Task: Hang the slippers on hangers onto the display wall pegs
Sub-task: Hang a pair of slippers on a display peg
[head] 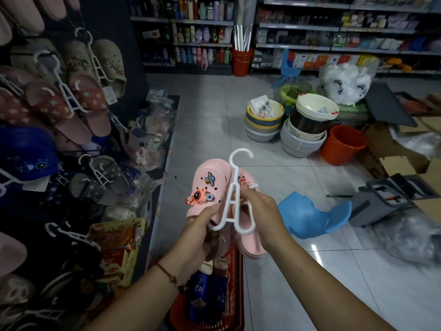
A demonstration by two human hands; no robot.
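A pair of pink clog slippers point(205, 187) with cartoon charms sits on a white plastic hanger point(235, 187), held in front of me over the floor. My left hand point(199, 225) grips the left slipper from below. My right hand point(260, 209) pinches the hanger's middle and holds the right slipper, which is mostly hidden behind the hanger and hand. The hanger's hook point(241, 155) points up, free. The display wall point(55, 115) at left carries several slipper pairs on white hangers.
A red basket point(235, 295) below my hands holds dark blue slippers. A blue plastic chair point(310, 216) lies tipped on the tiled floor to the right. Stacked basins point(303, 130), an orange bucket point(341, 145) and cardboard boxes point(405, 168) stand beyond. Shelves line the back.
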